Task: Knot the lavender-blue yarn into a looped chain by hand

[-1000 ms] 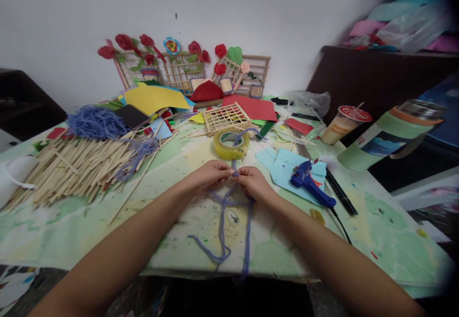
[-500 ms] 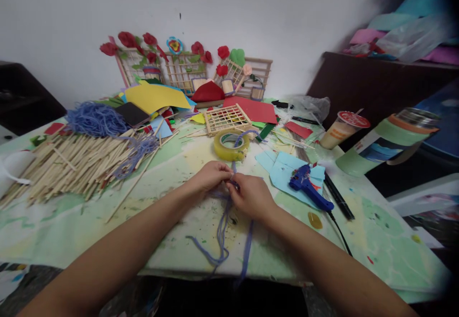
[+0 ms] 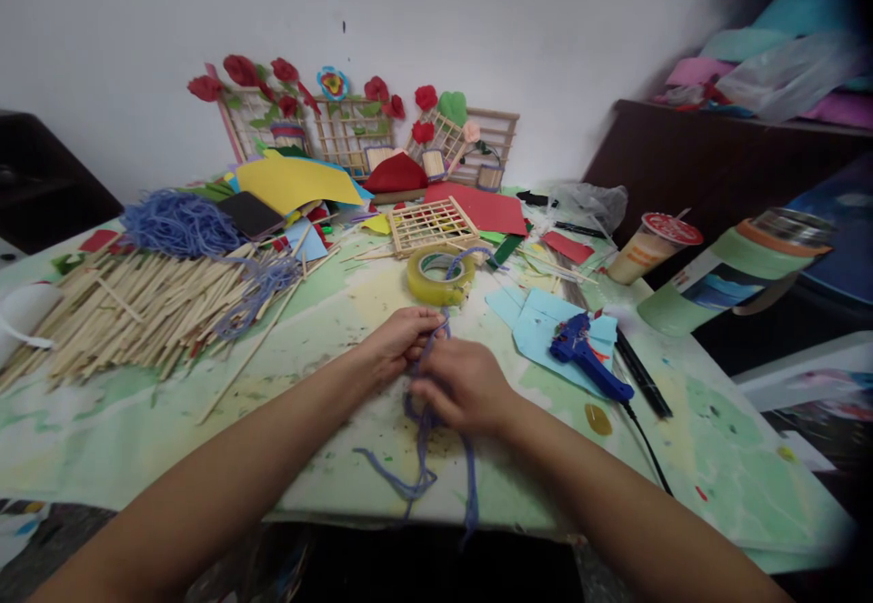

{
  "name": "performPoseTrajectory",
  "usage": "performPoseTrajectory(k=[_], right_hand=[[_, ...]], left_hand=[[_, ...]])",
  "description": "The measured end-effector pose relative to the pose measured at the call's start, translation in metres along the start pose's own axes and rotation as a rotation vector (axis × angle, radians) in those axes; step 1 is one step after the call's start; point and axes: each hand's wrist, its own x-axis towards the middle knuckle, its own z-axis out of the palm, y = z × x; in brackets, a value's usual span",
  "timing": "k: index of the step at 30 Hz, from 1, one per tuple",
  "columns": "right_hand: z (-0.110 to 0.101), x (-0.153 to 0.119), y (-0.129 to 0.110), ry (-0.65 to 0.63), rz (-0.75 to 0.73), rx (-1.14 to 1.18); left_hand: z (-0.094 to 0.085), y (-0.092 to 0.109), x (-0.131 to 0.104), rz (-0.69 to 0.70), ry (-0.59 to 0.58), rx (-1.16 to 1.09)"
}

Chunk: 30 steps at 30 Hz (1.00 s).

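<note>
Purple-blue yarn (image 3: 422, 457) runs between my two hands, its loose ends trailing down to the table's front edge. My left hand (image 3: 402, 339) pinches the yarn near its upper end, fingertips closed. Slightly blurred, my right hand (image 3: 467, 385) is closed on the strands just below and to the right. Some yarn is bunched under the right hand, partly hidden by it. Just beyond my hands lies a roll of clear yellowish tape (image 3: 426, 292), with a piece of yarn across its ring.
Left lie many thin wooden sticks (image 3: 136, 321) and a yarn heap (image 3: 178, 224). A blue glue gun (image 3: 590, 357) rests on light-blue paper to the right, near a drink cup (image 3: 651, 246) and a green bottle (image 3: 737, 271). Behind the tape is a stick lattice (image 3: 435, 224).
My right hand has moved down and slightly left, drawing yarn with it. The left hand stays nearly in place, still pinching the yarn.
</note>
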Motion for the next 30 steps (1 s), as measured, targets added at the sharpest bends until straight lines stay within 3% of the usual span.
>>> performPoseTrajectory(k=[2,4,9,13,17,22,30], right_hand=[[0.002,0.004,0.013,0.293,0.260,0.070],[0.006,0.007,0.028,0.426,0.449,0.259],[0.010,0.013,0.041,0.353,0.685,0.988],[0.000,0.014,0.032,0.239,0.758,1.262],[-0.011,0.015,0.029,0.131,0.808,1.210],[-0.017,0.015,0.033,0.201,0.913,0.976],[-0.014,0.013,0.036,0.078,0.851,0.610]], left_hand=[[0.001,0.000,0.000,0.012,-0.020,-0.008],[0.003,0.000,-0.001,-0.001,-0.027,0.014],[0.004,0.002,-0.002,0.000,-0.032,0.110],[0.004,0.005,-0.005,-0.008,-0.042,0.208],[0.002,0.010,-0.007,0.000,-0.017,0.327],[-0.004,0.012,-0.006,-0.015,-0.054,0.509],[-0.006,0.009,-0.005,0.068,-0.036,0.703]])
